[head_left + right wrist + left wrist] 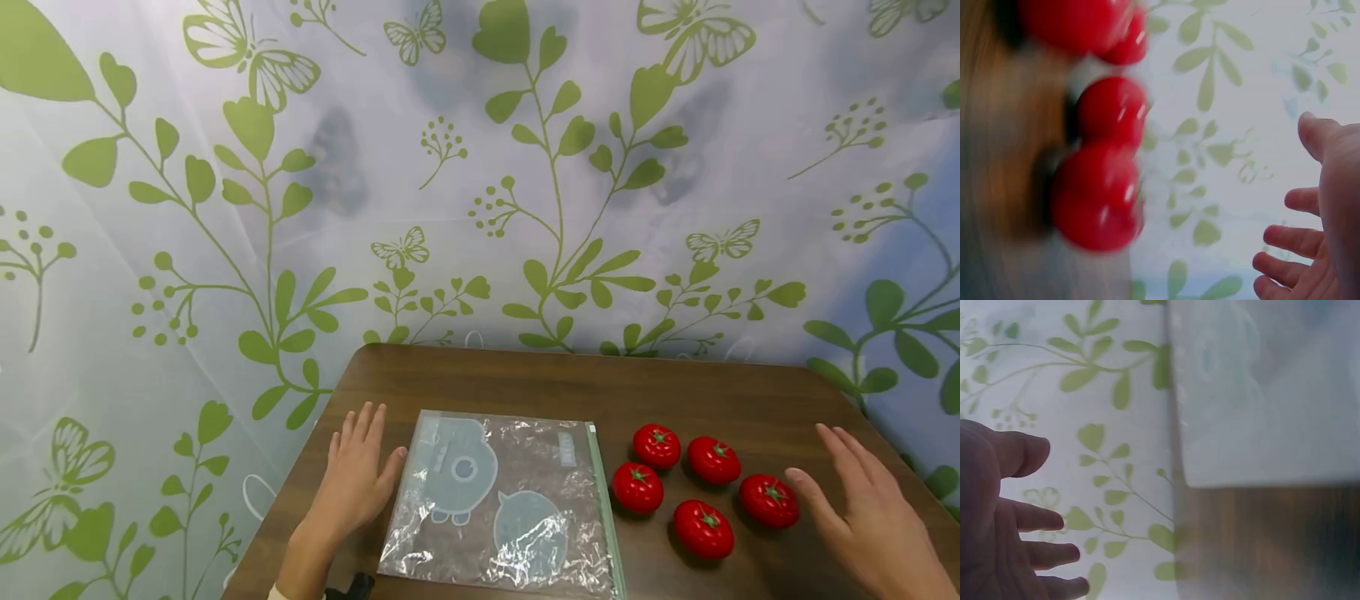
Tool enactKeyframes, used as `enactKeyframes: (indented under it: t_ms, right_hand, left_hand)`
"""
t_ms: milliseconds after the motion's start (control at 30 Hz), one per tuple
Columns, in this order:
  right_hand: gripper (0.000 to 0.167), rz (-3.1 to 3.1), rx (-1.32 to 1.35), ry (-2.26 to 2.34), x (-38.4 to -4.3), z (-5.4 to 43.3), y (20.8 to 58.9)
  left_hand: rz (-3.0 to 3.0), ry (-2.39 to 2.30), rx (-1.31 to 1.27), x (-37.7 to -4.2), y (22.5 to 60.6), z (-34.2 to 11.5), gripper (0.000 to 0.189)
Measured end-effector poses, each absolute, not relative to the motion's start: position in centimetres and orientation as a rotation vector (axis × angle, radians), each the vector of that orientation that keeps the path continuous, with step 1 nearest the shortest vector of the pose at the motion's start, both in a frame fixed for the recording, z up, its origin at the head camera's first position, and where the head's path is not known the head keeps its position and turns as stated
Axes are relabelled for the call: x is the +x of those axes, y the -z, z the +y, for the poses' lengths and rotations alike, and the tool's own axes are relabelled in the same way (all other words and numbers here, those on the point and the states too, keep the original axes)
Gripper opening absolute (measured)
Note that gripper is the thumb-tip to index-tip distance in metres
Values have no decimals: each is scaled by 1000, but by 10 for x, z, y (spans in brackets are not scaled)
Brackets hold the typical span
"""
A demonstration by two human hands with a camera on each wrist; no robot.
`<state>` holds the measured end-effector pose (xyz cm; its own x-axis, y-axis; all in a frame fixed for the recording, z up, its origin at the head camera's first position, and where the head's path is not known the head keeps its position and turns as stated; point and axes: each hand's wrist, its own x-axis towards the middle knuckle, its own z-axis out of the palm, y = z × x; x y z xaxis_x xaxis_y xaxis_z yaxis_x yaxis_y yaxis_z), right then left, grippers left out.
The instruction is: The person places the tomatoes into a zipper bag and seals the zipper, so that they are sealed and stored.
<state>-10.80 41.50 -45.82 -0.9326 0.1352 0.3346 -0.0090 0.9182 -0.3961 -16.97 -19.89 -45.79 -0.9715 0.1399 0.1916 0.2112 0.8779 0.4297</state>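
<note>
A clear zip bag with pale blue cartoon prints and a green slider edge lies flat on the brown table. Just left of it is my left hand, fingers extended and holding nothing. Several shiny red tomatoes with green star-shaped tops sit in a loose cluster right of the bag. My right hand is beside the rightmost tomato, its fingers stretched out with nothing in them. In the right wrist view, the tomatoes appear blurred, left of the spread fingers.
The wooden table has rounded far corners. Behind it and along the left hangs a pale curtain printed with green leaves and butterflies. A black band shows near my left wrist at the bottom.
</note>
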Motion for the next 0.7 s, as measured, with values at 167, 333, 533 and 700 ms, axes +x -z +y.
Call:
enactKeyframes:
  t_ms: [167, 333, 533, 700]
  right_hand:
    - [79, -2695, -76, -635, -101, 385, 452]
    - [77, -2670, -28, -699, -97, 360, 446]
    - [73, -2608, 19, -759, -96, 334, 440]
    - [70, -2587, 61, -780, -103, 316, 433]
  left_hand:
    - [-2856, 879, -282, -154, 444, -187, 77]
    - [-2810, 1080, -278, -140, 432, -172, 78]
    - [-2707, 1193, -284, -128, 422, -151, 77]
    - [-2630, 1181, -297, -120, 415, -139, 75]
